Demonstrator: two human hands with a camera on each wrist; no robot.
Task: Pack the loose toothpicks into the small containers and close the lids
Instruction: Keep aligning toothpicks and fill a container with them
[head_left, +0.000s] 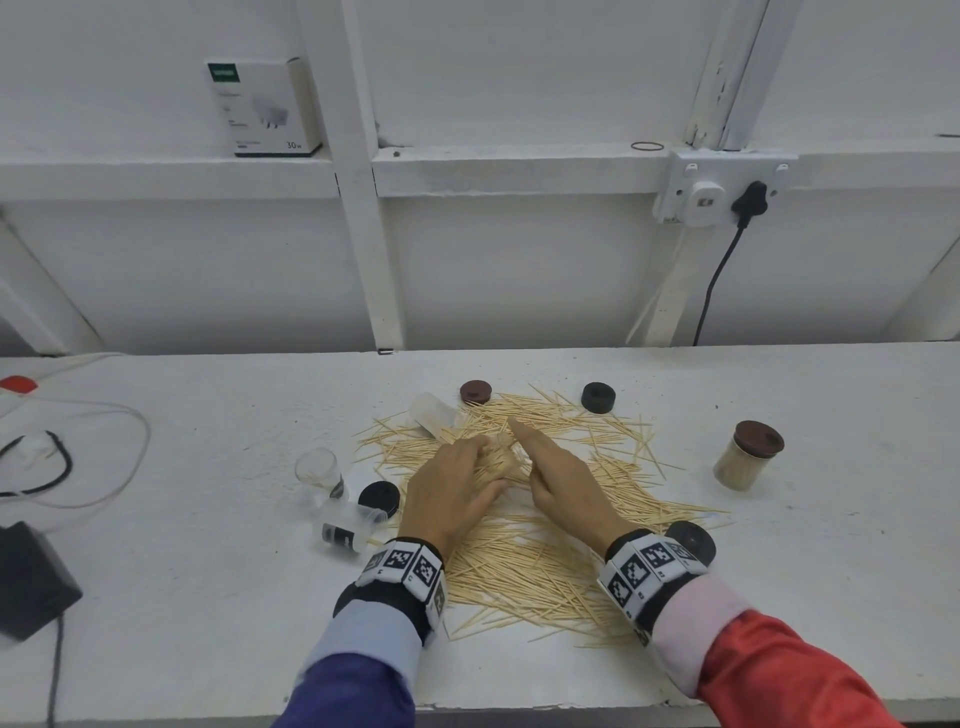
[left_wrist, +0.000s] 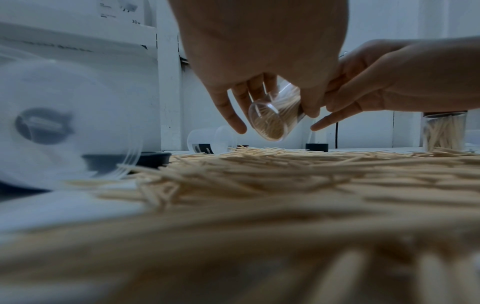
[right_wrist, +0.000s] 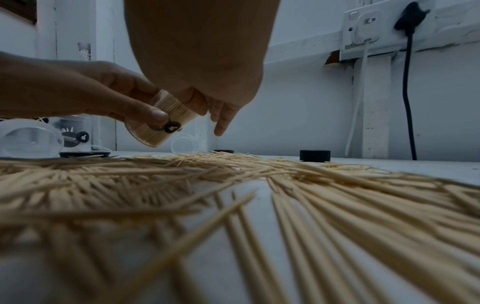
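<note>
Loose toothpicks (head_left: 524, 566) carpet the counter (head_left: 208, 597) nearest me; above them the left hand (head_left: 452, 493) holds a tilted clear container (left_wrist: 272, 121), already well filled, while the right hand (head_left: 561, 478) pinches at its mouth; one lidded container (head_left: 748, 457) stands finished; I'd say most remains, three containers empty, lids (head_left: 598, 397) scattered.

Left sleeve (head_left: 358, 670) is seen blue, right sleeve (head_left: 779, 670) red; black-and-white coded wristbands (head_left: 405, 564) are worn, cuffs apparently paler.
</note>
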